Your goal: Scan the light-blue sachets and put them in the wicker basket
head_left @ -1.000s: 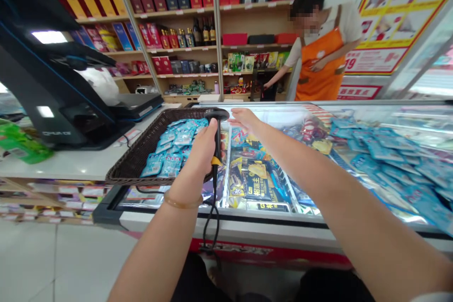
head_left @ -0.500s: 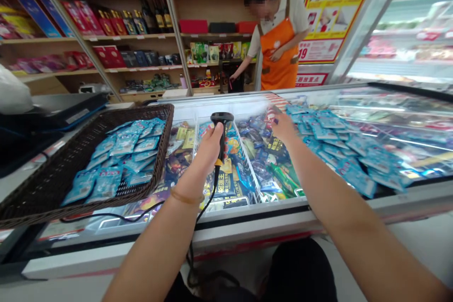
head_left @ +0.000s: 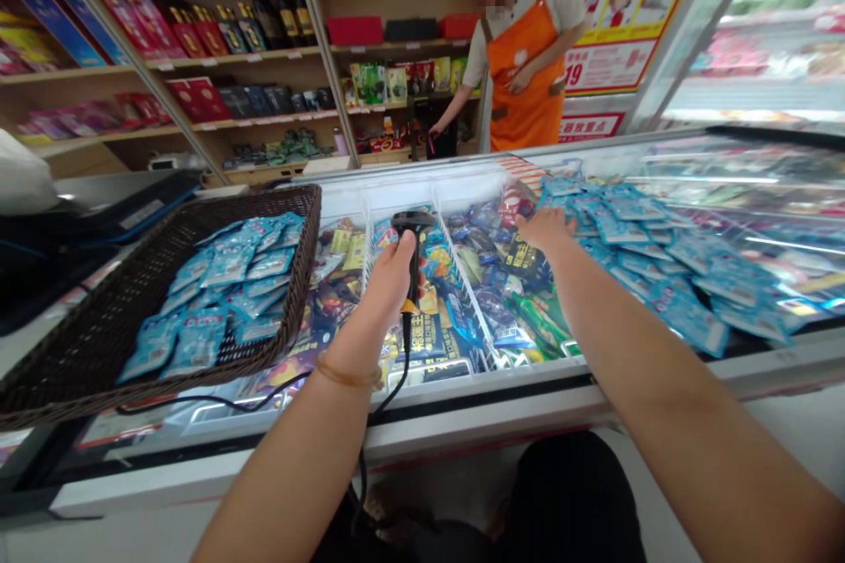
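While the left hand wraps around the scanner, the right hand looks partly open and empty, nearer the blue packets just to its right.

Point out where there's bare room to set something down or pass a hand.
Bare wicker shows in the basket, between its left wall and the blue packets. A hand could probably pass between the barcode scanner and the right hand, above the wrapped packs. It's crowded at the blue packet pile right of that hand.
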`<action>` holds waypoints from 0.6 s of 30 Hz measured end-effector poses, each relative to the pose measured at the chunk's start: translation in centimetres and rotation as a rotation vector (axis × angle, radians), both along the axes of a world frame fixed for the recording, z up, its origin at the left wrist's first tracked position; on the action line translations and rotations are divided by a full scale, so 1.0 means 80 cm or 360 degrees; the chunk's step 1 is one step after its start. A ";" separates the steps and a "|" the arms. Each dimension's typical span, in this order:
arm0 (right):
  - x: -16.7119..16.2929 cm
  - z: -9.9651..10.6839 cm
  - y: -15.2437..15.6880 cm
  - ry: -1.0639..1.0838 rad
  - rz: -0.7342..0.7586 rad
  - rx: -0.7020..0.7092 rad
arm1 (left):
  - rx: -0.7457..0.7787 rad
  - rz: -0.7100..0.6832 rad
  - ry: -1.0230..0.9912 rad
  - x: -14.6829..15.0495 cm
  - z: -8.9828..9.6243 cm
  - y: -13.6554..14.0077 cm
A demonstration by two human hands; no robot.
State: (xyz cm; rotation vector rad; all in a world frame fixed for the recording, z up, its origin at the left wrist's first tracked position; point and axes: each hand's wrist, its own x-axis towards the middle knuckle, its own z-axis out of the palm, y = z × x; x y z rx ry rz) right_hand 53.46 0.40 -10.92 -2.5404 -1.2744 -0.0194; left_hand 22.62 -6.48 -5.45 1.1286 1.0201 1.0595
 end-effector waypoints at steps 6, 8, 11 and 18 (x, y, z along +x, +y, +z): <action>-0.033 0.018 -0.012 -0.0083 0.0203 -0.0150 | 0.0000 0.0014 -0.0005 0.000 0.000 0.000; -0.052 0.026 -0.017 -0.0157 0.0315 -0.0173 | -0.0006 0.0020 -0.0001 0.000 0.000 0.000; -0.069 0.037 -0.024 -0.0254 0.0456 -0.0049 | -0.0007 0.0023 0.0017 0.000 0.000 0.000; -0.047 0.027 -0.024 -0.0101 0.0588 -0.0196 | 0.0004 0.0016 0.0014 0.001 0.002 -0.004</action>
